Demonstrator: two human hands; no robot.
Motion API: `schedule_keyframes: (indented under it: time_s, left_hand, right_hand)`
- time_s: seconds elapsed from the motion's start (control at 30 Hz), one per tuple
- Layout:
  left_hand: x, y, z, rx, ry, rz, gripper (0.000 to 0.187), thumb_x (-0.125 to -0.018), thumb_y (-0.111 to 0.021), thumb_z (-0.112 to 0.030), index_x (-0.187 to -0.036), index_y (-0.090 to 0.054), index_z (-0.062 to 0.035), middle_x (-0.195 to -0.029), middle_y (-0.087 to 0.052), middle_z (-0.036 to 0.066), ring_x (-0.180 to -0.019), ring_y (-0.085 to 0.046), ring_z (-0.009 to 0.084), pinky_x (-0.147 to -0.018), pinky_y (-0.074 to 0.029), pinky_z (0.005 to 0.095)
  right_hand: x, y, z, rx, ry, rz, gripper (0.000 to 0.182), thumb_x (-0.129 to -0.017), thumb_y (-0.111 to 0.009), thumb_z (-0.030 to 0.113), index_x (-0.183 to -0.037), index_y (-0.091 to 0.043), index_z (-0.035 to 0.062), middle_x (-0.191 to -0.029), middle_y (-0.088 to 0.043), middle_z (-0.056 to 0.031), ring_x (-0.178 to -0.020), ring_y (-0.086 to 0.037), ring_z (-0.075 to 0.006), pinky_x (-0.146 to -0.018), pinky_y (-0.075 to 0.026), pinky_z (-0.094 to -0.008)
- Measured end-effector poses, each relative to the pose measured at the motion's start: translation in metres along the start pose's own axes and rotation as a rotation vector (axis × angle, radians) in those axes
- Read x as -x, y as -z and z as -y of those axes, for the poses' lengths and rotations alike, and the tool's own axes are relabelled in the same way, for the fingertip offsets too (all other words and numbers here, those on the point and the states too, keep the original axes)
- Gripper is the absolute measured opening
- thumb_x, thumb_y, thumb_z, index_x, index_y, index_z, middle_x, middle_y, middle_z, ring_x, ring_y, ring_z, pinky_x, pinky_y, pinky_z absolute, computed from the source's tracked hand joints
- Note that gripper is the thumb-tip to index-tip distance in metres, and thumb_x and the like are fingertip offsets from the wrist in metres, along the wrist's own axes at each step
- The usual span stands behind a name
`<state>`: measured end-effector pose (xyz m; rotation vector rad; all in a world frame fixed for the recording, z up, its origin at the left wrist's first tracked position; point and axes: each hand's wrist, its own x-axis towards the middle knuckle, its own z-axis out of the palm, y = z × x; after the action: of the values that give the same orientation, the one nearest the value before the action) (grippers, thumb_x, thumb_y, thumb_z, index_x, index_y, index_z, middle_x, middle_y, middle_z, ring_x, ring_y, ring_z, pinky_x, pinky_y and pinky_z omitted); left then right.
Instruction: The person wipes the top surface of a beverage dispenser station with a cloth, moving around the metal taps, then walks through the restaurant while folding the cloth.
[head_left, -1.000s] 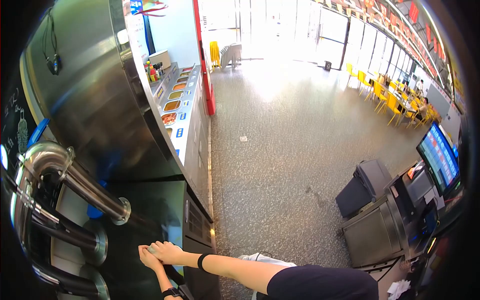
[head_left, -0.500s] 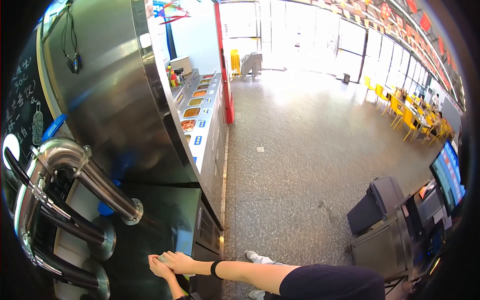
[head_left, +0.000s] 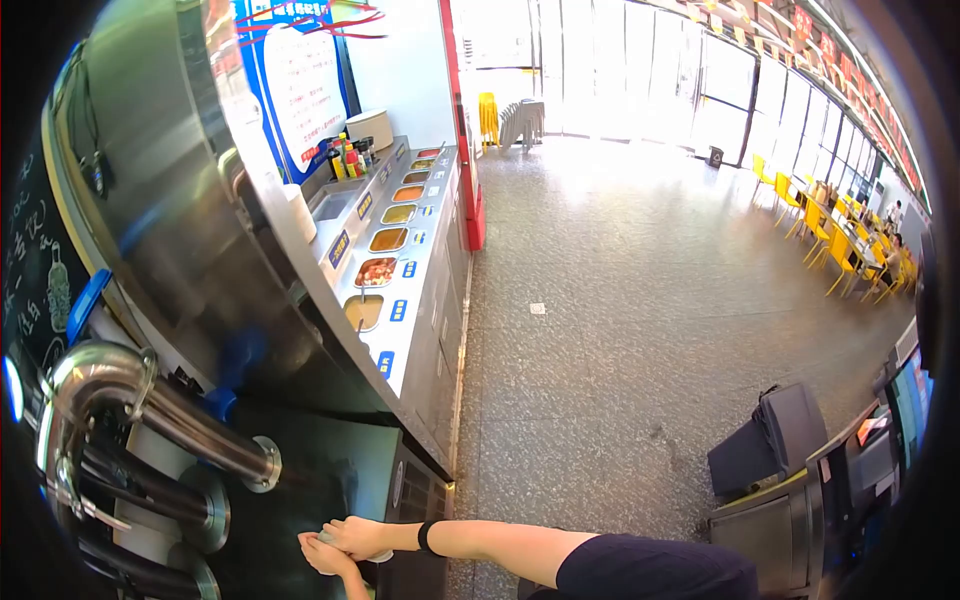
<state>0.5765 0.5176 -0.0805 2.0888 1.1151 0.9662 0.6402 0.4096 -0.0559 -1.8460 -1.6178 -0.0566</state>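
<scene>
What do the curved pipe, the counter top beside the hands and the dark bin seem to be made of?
Curved pipe: probably stainless steel, polished; it throws bright highlights. Counter top: smooth, semi-gloss, likely metal; blurred reflections show, though coating is possible. Dark bin: seemingly plastic, matte, without sharp glints.

The single head-worn view faces forward and down, very wide and dark at its corners. The hands [head_left: 360, 538] are close, toward seven o'clock, over the tabletop [head_left: 366, 450], while the floor [head_left: 570, 400] runs out to bright windows [head_left: 610, 75] far off near one o'clock.
</scene>
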Motion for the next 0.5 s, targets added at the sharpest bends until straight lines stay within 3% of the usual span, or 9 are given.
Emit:
schedule_keyframes:
  time_s: [0.5]
  left_hand:
    - [-0.047, -0.144, -0.099, 0.021, -0.112, 0.11, 0.022, -0.084, -0.039, -0.019, -0.073, -0.051, -0.0036, -0.068, -0.052, 0.016, -0.064, -0.051, 0.0352, -0.06, -0.036, 0.0452]
  right_hand:
    - [-0.007, 0.082, -0.142, 0.071, -0.129, -0.085, 0.049, -0.066, -0.069, 0.024, -0.106, -0.055, -0.001, -0.094, -0.053, -0.0141, -0.086, -0.056, -0.0301, -0.065, -0.049, -0.0388]
